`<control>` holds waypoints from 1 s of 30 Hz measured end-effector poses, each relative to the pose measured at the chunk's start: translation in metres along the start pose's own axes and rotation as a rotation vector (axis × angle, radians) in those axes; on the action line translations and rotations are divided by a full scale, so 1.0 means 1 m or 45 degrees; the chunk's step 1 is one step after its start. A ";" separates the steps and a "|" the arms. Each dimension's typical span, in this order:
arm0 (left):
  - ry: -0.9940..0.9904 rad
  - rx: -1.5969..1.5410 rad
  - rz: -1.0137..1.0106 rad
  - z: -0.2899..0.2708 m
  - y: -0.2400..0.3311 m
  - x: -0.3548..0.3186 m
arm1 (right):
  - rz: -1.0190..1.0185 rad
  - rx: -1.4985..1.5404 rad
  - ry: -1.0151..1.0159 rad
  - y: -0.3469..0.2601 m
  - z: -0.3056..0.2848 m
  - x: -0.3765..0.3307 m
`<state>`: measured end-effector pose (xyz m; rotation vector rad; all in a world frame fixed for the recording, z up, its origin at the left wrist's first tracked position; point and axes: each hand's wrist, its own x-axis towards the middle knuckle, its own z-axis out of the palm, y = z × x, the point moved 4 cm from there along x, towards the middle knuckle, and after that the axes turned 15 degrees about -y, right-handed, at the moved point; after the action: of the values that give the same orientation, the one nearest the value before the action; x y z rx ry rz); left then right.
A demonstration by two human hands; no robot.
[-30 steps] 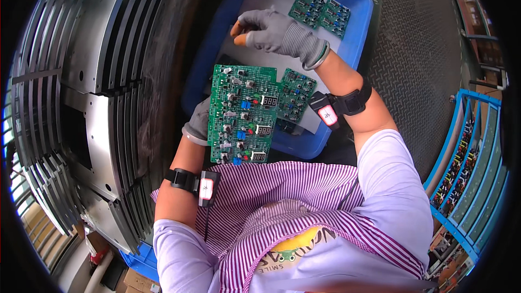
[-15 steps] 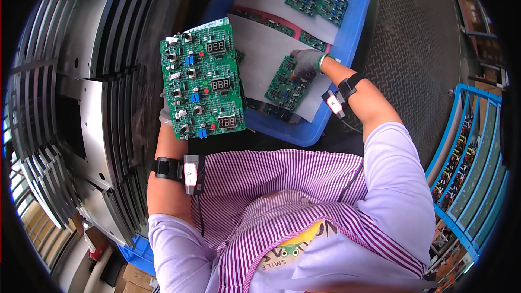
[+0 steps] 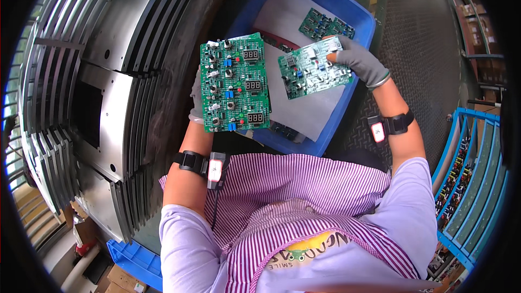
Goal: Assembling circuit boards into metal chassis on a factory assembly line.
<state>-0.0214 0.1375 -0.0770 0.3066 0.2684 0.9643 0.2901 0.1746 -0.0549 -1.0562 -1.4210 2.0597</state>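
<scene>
Head view: the right hand point(image 3: 355, 62) now grips a circuit board point(image 3: 304, 73) lifted from the bin point(image 3: 367, 28); the left hand point(image 3: 196, 103) grips stacked boards point(image 3: 239, 75), leaving neither free.

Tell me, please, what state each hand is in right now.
Left hand: holding a green circuit board, fingers hidden behind it.
Right hand: closed on a second board, over the blue bin.
</scene>
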 end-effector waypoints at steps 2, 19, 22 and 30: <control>-0.029 -0.007 -0.016 -0.008 -0.006 0.001 | -0.151 0.165 0.119 -0.044 0.011 -0.021; -0.142 -0.152 0.056 0.016 -0.020 0.032 | -0.366 0.825 0.500 -0.045 0.143 -0.004; -0.140 -0.119 0.044 0.012 -0.022 0.033 | -0.164 0.752 0.354 -0.044 0.139 -0.019; -0.175 -0.086 0.060 0.017 -0.035 0.039 | -0.136 0.751 0.328 -0.046 0.129 -0.028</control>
<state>0.0326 0.1487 -0.0776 0.3166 0.1032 0.9919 0.2036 0.0961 0.0211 -0.9197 -0.6612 1.9882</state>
